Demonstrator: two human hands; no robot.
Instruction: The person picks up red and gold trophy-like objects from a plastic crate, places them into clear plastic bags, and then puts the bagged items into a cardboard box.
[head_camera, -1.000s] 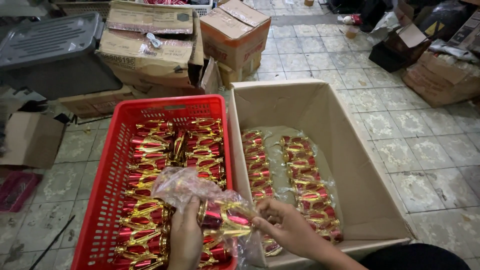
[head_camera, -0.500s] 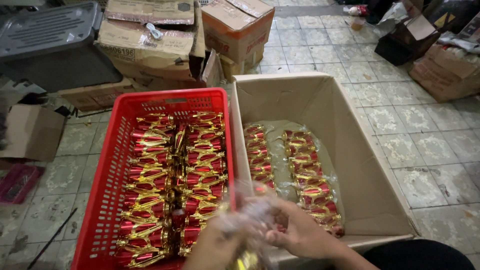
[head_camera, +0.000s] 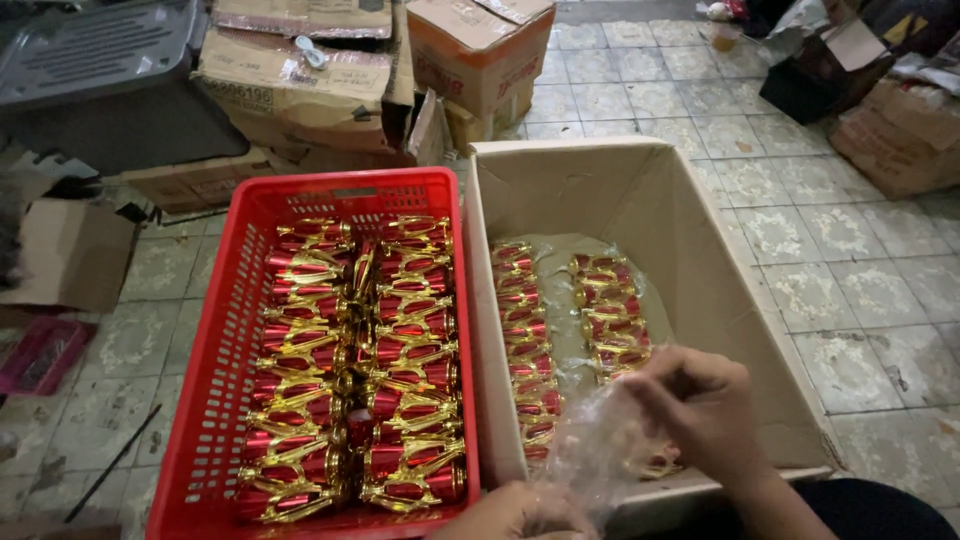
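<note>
red crate (head_camera: 215, 330): 1 | open carton (head_camera: 700, 260): 1 | hands: 2

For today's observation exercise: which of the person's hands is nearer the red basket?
Left. The left hand sits at the red basket's near right corner; the right hand is farther off, over the cardboard box, gripping a clear bag.

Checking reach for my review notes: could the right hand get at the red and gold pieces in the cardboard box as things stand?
Probably yes. The right hand hangs over the open cardboard box, with nothing covering the red and gold pieces. But it grips a clear plastic bag, so it is not free.
</note>
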